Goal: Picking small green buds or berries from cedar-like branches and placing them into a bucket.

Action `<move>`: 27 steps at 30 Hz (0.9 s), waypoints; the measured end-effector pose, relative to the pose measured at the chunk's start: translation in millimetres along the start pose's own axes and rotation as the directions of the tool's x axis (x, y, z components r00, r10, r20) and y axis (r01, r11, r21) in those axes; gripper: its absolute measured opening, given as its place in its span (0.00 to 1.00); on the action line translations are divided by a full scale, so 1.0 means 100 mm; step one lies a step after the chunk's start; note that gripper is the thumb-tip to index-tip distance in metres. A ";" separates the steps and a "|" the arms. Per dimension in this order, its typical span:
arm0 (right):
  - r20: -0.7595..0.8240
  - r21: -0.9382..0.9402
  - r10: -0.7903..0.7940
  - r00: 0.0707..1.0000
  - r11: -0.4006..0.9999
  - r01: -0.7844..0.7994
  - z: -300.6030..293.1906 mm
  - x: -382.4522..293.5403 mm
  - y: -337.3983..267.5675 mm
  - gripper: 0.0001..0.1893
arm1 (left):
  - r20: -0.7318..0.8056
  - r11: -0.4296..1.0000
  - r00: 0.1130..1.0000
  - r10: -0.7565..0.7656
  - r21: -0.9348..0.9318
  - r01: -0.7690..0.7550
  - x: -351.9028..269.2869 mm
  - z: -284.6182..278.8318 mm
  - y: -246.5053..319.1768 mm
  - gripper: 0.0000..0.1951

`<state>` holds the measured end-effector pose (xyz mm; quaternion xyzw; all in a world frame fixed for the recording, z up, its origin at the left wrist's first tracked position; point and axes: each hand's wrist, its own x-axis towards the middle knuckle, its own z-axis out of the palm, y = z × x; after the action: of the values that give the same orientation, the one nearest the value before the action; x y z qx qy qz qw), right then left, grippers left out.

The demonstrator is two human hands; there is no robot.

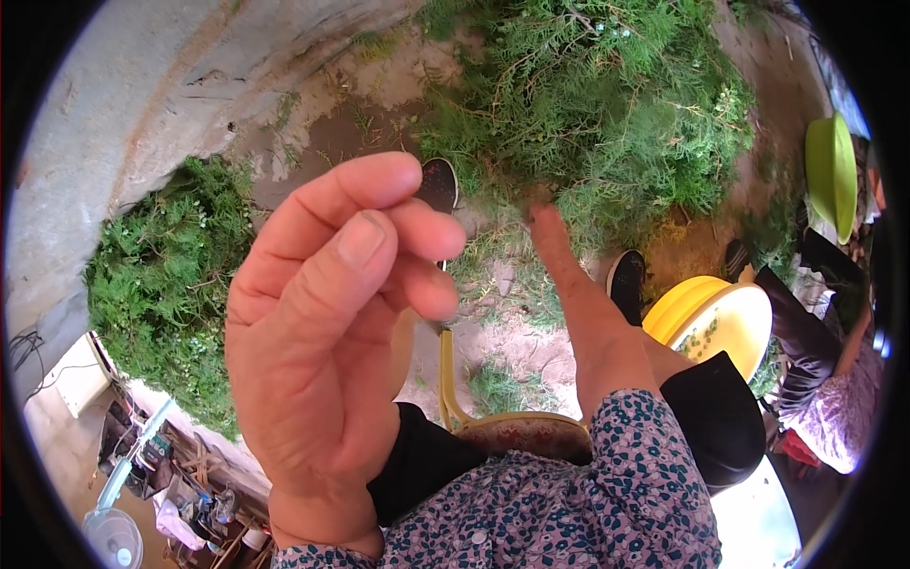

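My left hand (334, 306) is raised close to the camera, palm side partly showing. Its fingers curl loosely, with the thumb in front of them, and nothing shows between them. My right hand (543, 205) reaches down to the lower edge of a large heap of green conifer branches (604, 114). The hand is blurred against the foliage, so whether it grips a sprig cannot be seen. Small pale cones (613, 31) dot the branches. To my left lies a second heap of conifer branches (170, 270).
A yellow basin (753, 320) with small green cones in it stands by my right leg. Another person's leg (800, 334) is beyond it, near a green basin (830, 178). Between my feet is a yellow-framed chair (446, 377). A fan (114, 538) and clutter lie lower left.
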<state>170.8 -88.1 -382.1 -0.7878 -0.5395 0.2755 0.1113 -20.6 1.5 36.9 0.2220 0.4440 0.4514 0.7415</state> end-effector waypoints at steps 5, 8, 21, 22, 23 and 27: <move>-0.101 0.251 0.024 0.995 0.968 0.002 -0.10 -0.20 0.04 0.06 | -0.021 0.999 1.000 -0.004 0.036 0.004 -0.01 0.00 0.01 0.14; -0.230 0.386 0.037 0.973 0.921 0.056 -0.37 -0.09 -0.09 0.05 | -0.001 0.998 1.000 -0.019 0.053 0.019 -0.02 -0.02 0.02 0.14; -0.114 -0.034 -0.094 0.989 0.995 0.090 -0.18 0.22 0.19 0.09 | 0.037 0.996 0.999 -0.024 0.087 0.020 -0.03 -0.01 0.03 0.14; -0.115 -0.037 -0.094 0.989 0.995 0.090 -0.16 0.22 0.23 0.09 | 0.034 0.996 0.999 -0.025 0.088 0.022 -0.02 -0.01 0.02 0.15; -0.069 0.100 -0.030 0.997 0.994 0.037 -0.19 0.23 0.18 0.09 | 0.028 0.996 0.999 -0.025 0.091 0.022 -0.02 -0.01 0.03 0.15; -0.186 0.279 -0.101 0.977 0.948 0.152 -0.21 0.27 -0.09 0.08 | 0.027 0.995 0.999 -0.028 0.093 0.025 -0.04 -0.01 0.04 0.15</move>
<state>182.6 -57.2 -368.6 -0.7469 -0.5311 0.2764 0.2894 -24.4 0.4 41.0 0.2569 0.4569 0.4172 0.7424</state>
